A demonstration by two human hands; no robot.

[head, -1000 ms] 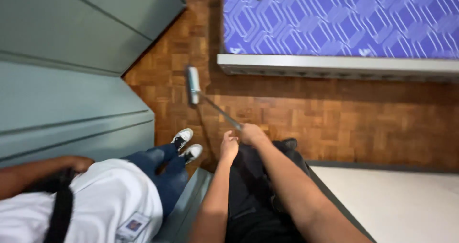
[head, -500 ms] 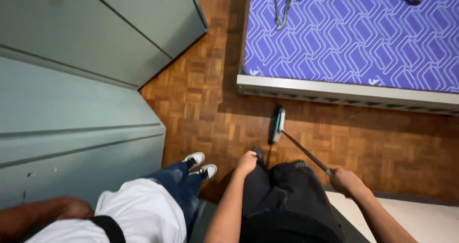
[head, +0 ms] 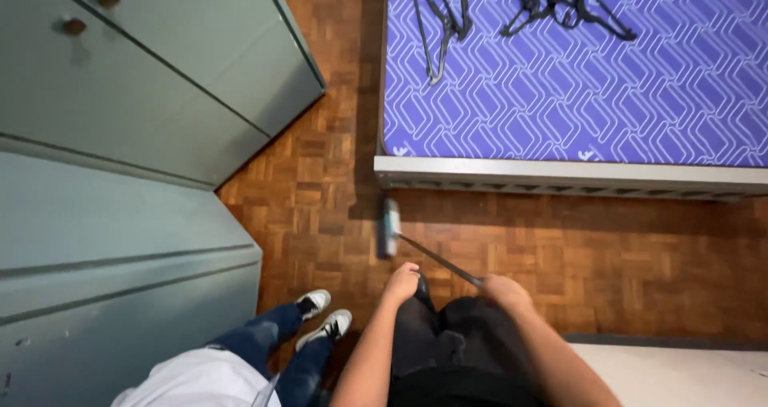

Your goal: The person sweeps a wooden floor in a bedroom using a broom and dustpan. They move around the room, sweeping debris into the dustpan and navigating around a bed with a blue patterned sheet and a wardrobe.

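Note:
My right hand [head: 506, 292] is closed around the thin dark handle of a floor broom [head: 390, 227]. The broom's narrow head rests on the parquet floor [head: 624, 255], just in front of the bed's white frame [head: 560, 176]. My left hand [head: 402, 282] is curled into a loose fist beside my black trousers, just below the handle and apart from it. It holds nothing I can see.
A purple patterned mattress [head: 608, 95] carries several black hangers [head: 552, 3]. Grey-green cabinets [head: 120, 135] fill the left side. Another person in a white top, jeans and black-and-white sneakers [head: 324, 315] stands at my lower left. A pale surface [head: 680, 375] lies at the lower right.
The broom head has slid left along the floor in front of the bed, and my right hand has come in closer to my body. The view has tilted further over the bed.

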